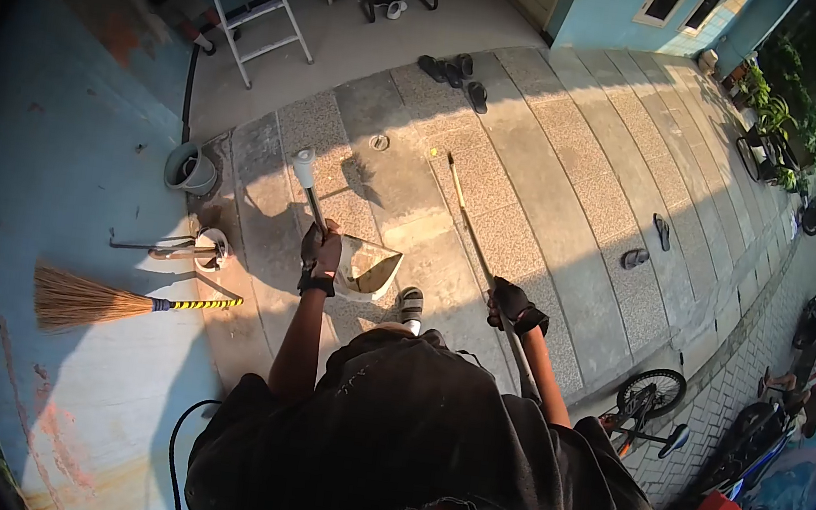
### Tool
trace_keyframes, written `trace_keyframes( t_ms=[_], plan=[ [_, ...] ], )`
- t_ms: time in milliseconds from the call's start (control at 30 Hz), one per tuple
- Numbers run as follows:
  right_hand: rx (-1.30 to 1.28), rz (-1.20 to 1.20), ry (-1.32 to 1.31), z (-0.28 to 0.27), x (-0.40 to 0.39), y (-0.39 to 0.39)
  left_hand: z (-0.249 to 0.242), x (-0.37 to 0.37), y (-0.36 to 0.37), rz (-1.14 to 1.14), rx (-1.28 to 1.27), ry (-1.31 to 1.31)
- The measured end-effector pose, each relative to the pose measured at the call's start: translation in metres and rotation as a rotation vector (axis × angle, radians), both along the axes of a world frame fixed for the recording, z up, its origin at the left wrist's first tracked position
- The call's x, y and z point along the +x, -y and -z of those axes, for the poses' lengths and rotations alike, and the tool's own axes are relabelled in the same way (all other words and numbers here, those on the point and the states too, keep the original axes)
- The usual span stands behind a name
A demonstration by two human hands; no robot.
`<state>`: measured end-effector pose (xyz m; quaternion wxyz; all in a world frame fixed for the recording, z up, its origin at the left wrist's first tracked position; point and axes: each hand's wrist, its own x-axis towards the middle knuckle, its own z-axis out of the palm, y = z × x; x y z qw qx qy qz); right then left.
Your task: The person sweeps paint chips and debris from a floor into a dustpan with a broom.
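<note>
The left hand [320,250], gloved, is closed in a full grip around the dustpan handle [307,186]. The handle's long axis runs up and slightly left from the hand, its pale capped end pointing away from the person toward the ladder [255,6]. The dustpan [368,269] sits just right of the hand on the paving, its open mouth facing right, with a shoe [410,306] just beside it. The left arm reaches straight forward from the shoulder, wrist level.

The right hand [508,305], also gloved, is closed around a long stick [467,223]. The stick slants from the hand up and left, its far tip resting on the paving near a small yellow spot; its near end passes down behind the forearm. The right elbow is bent, forearm angled up and inward.

A broom [111,302] lies on the blue floor at left, bristles pointing left. A bucket [191,170] stands beyond it. Sandals [454,69] lie on the paving farther off, and a bicycle [648,398] stands at right.
</note>
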<state>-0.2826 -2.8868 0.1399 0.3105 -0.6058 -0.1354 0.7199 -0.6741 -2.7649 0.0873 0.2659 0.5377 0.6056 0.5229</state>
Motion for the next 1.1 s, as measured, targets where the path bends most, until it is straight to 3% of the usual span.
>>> trace_keyframes(
  t_ms=[133, 233, 333, 433, 600, 767, 867, 1033, 1100],
  plan=[
    [0.013, 0.039, -0.039, -0.009, 0.029, -0.057, -0.019, 0.035, -0.074, -0.017, -0.063, -0.035],
    [0.099, 0.075, -0.039, -0.010, 0.054, -0.081, -0.024, 0.065, -0.114, 0.104, -0.182, 0.310],
    [0.167, 0.112, -0.020, -0.020, 0.079, -0.102, -0.027, 0.104, -0.157, 0.100, -0.139, 0.103],
    [0.218, 0.111, 0.033, -0.009, 0.120, -0.120, -0.033, 0.155, -0.194, 0.119, -0.037, 0.053],
    [0.292, 0.037, 0.208, 0.020, 0.209, -0.157, -0.039, 0.241, -0.254, 0.169, -0.116, 0.021],
    [0.197, 0.215, 0.163, -0.012, 0.294, -0.194, -0.036, 0.335, -0.308, 0.178, -0.075, -0.039],
    [0.215, 0.116, 0.234, -0.029, 0.354, -0.218, -0.037, 0.396, -0.340, 0.159, -0.095, 0.107],
    [0.206, 0.083, 0.296, -0.033, 0.438, -0.264, -0.042, 0.482, -0.397, 0.148, -0.077, 0.041],
    [0.179, 0.178, 0.247, -0.046, 0.463, -0.287, -0.043, 0.516, -0.424, 0.161, -0.080, -0.014]
  ],
)
